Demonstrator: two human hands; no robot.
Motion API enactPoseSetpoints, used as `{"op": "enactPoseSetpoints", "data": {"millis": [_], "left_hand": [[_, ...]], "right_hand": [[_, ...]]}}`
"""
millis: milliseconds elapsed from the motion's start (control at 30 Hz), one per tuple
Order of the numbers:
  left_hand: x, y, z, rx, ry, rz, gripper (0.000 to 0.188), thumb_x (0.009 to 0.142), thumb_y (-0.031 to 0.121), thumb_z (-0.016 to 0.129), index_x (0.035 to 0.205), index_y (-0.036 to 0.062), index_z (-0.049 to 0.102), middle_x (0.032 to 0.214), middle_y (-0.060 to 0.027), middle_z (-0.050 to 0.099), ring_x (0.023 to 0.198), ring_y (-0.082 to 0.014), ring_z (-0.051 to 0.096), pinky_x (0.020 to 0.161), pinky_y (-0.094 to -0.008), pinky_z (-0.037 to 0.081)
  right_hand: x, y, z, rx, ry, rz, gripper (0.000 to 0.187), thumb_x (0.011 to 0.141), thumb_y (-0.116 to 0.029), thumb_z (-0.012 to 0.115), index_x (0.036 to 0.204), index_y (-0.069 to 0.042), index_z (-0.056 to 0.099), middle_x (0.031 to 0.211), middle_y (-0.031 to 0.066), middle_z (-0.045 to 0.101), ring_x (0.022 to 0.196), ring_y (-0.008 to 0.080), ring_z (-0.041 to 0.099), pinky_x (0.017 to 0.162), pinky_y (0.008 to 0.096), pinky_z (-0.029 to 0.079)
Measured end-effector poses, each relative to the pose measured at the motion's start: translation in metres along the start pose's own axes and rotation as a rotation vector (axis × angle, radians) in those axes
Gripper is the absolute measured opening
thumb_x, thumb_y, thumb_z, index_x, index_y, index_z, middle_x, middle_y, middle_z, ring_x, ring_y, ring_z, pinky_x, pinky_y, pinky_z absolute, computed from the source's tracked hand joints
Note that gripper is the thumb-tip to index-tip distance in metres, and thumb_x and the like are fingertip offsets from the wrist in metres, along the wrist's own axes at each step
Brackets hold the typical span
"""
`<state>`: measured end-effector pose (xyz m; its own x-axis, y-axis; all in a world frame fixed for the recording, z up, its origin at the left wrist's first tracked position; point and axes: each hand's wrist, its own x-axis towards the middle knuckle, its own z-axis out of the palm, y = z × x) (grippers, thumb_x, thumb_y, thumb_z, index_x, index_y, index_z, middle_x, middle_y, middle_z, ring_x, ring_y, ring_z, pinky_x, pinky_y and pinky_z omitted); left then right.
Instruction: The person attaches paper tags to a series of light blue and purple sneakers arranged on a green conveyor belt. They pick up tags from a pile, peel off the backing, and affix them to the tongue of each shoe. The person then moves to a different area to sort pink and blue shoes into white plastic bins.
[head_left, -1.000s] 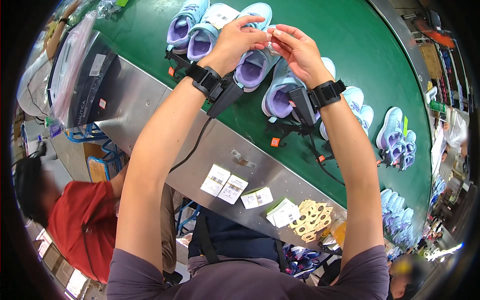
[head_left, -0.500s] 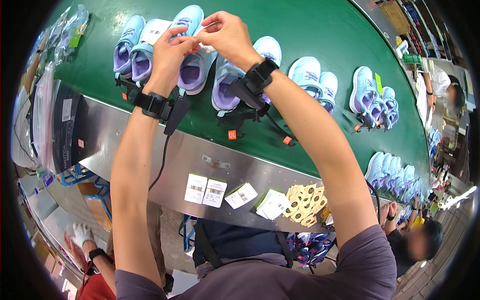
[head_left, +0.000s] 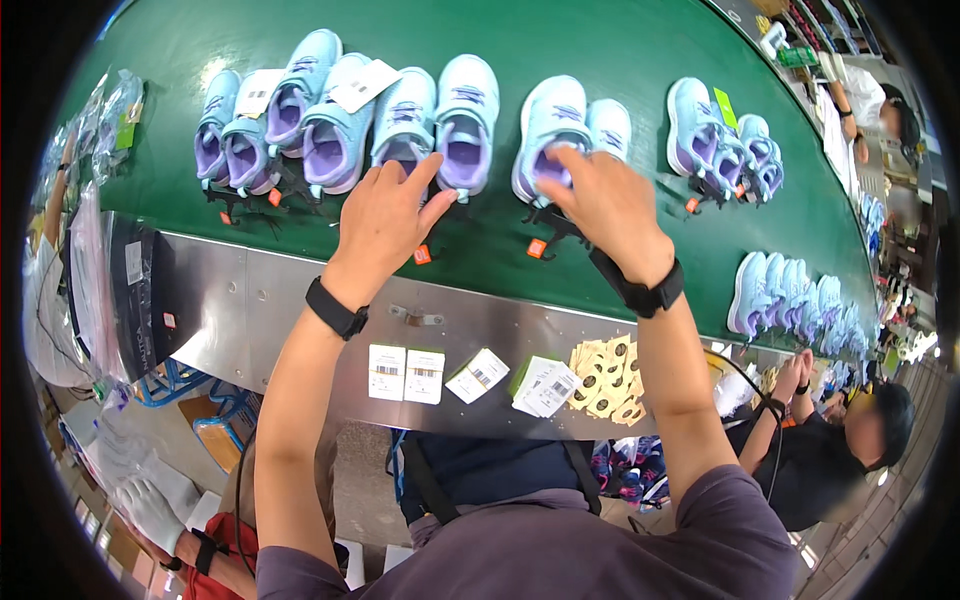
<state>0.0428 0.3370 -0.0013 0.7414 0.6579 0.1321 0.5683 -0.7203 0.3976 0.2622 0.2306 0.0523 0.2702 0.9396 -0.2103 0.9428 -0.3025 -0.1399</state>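
Note:
Light-blue children's sneakers with lilac linings stand in pairs on a green work surface. My left hand (head_left: 380,225) is at the heels of the middle pair (head_left: 467,100), its thumb and index finger spread apart. Part of that pair's left shoe is behind my fingers. At the opening of the larger shoe (head_left: 553,112) in the pair to the right is my right hand (head_left: 618,215), thumb and index finger parted. I cannot tell whether they touch it. A white tag (head_left: 365,87) lies across the second pair from the left, and another white tag (head_left: 259,92) on the leftmost pair.
A metal ledge (head_left: 270,300) along the near edge bears stacks of white tags (head_left: 425,377) and a pile of beige stickers (head_left: 607,380). More sneakers (head_left: 780,295) stand at the right. Bagged items (head_left: 120,110) lie left. Co-workers are on both sides.
My hands have come apart and moved nearer to me, the right one also further right. The white tag now lies on the second pair. The shoes appear shifted left in view.

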Motion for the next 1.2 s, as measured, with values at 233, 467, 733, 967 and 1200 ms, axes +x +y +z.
{"op": "enactPoseSetpoints", "data": {"millis": [233, 467, 733, 967, 1200], "left_hand": [[0.010, 0.014, 0.035, -0.088, -0.040, -0.070, 0.032, 0.078, 0.036, 0.070, 0.100, 0.0134, 0.066, 0.078, -0.0127, 0.052, 0.060, -0.0300, 0.057, 0.054, -0.0401, 0.047], [-0.009, 0.136, 0.028, -0.193, -0.202, 0.118, 0.032, 0.077, 0.034, 0.071, 0.095, 0.0084, 0.067, 0.078, -0.0102, 0.054, 0.068, -0.0290, 0.058, 0.059, -0.0387, 0.045], [-0.009, 0.258, 0.098, -0.226, -0.033, 0.374, 0.043, 0.079, 0.035, 0.068, 0.111, 0.0090, 0.058, 0.087, -0.0159, 0.054, 0.078, -0.0339, 0.056, 0.067, -0.0405, 0.046], [-0.060, 0.222, 0.053, -0.622, -0.192, -0.107, 0.028, 0.075, 0.028, 0.072, 0.082, 0.0039, 0.061, 0.074, -0.0072, 0.052, 0.070, -0.0247, 0.054, 0.057, -0.0345, 0.042], [-0.143, 0.228, 0.066, -0.187, -0.288, 0.027, 0.028, 0.069, 0.026, 0.078, 0.072, 0.0065, 0.057, 0.073, -0.0070, 0.053, 0.072, -0.0256, 0.054, 0.062, -0.0376, 0.042]], "right_hand": [[-0.017, 0.016, 0.063, 0.074, 0.101, 0.099, 0.044, 0.079, -0.053, 0.061, 0.104, -0.017, 0.064, 0.086, 0.0166, 0.060, 0.083, 0.0327, 0.060, 0.065, 0.0404, 0.048], [-0.153, 0.070, 0.004, 0.213, 0.098, 0.328, 0.042, 0.076, -0.050, 0.067, 0.099, -0.016, 0.067, 0.081, 0.0117, 0.059, 0.078, 0.0303, 0.061, 0.064, 0.0407, 0.049], [-0.234, 0.141, -0.024, -0.227, 0.197, 0.370, 0.040, 0.071, -0.036, 0.073, 0.105, -0.015, 0.065, 0.093, 0.0102, 0.062, 0.091, 0.0279, 0.060, 0.079, 0.0386, 0.045], [-0.282, 0.102, 0.029, 0.299, 0.252, 0.174, 0.005, 0.075, -0.013, 0.065, 0.079, -0.012, 0.068, 0.073, 0.0070, 0.060, 0.074, 0.0253, 0.060, 0.066, 0.0391, 0.048], [-0.294, 0.063, 0.094, 0.327, 0.147, 0.213, 0.040, 0.061, -0.017, 0.079, 0.090, -0.006, 0.054, 0.087, 0.0070, 0.053, 0.083, 0.0245, 0.056, 0.064, 0.0360, 0.047]]}}
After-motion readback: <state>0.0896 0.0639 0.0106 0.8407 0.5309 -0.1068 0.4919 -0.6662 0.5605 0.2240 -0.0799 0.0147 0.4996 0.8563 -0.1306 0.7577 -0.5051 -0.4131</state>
